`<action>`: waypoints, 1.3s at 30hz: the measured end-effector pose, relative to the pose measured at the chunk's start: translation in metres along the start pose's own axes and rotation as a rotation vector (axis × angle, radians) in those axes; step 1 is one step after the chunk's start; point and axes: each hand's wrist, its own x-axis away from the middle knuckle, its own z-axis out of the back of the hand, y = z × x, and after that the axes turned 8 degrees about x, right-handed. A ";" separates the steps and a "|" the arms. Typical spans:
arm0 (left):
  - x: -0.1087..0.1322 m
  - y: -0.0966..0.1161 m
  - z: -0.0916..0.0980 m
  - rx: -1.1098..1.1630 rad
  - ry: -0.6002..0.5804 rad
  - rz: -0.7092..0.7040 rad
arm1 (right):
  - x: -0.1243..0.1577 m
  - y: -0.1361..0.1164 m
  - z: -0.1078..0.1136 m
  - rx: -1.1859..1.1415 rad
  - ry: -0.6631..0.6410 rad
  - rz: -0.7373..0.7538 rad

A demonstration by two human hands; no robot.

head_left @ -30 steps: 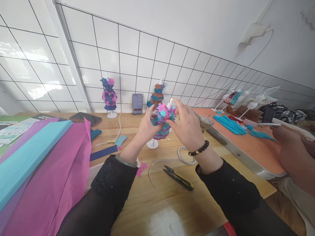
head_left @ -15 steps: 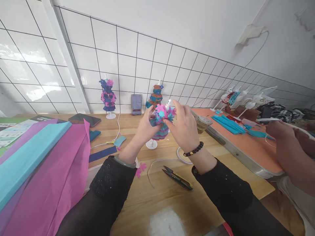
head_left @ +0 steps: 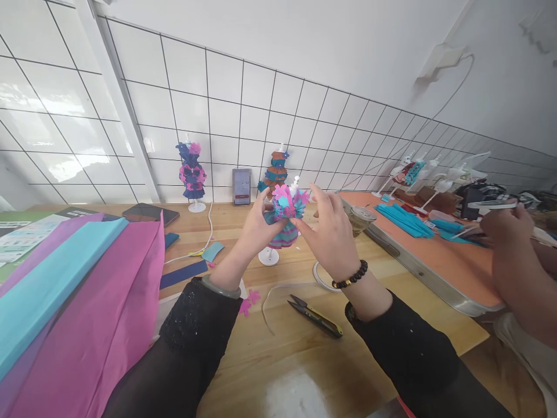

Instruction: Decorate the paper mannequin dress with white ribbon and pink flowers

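Observation:
A miniature dress form wears a paper dress [head_left: 285, 235] with a striped teal and pink skirt and pink flowers on its bodice. Its white round base [head_left: 268, 256] rests on the wooden table, and the white top pokes up above the flowers. My left hand [head_left: 256, 229] grips the dress at the waist from the left, thumb in front. To the right, my right hand [head_left: 331, 232] has its fingers apart, its thumb tip at the bodice's edge; whether it touches is unclear. Thread snips [head_left: 315, 316] and pink paper flowers [head_left: 250, 302] lie nearer to me.
Coloured crepe paper [head_left: 100, 290] covers the left side. Two dressed forms, one navy and pink [head_left: 192, 174], one brown and teal [head_left: 278, 165], stand by the wall beside a phone [head_left: 241, 187]. A glass jar [head_left: 361, 219] is right. Another person's hand [head_left: 507, 223] works over the orange board [head_left: 435, 261].
My right hand has drawn slightly right, its fingers moving off the bodice. My left hand keeps its grip. The other person's hand has risen a little.

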 end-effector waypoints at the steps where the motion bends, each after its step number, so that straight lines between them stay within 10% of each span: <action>1: 0.000 -0.001 0.000 -0.006 0.003 0.001 | 0.005 0.002 0.002 -0.022 0.013 -0.006; 16: -0.002 -0.006 0.002 -0.003 -0.004 -0.017 | 0.128 0.067 -0.047 -0.307 -0.174 -0.353; 39: -0.006 0.005 0.015 -0.075 -0.105 0.030 | 0.134 0.061 -0.042 -0.592 -0.028 -0.750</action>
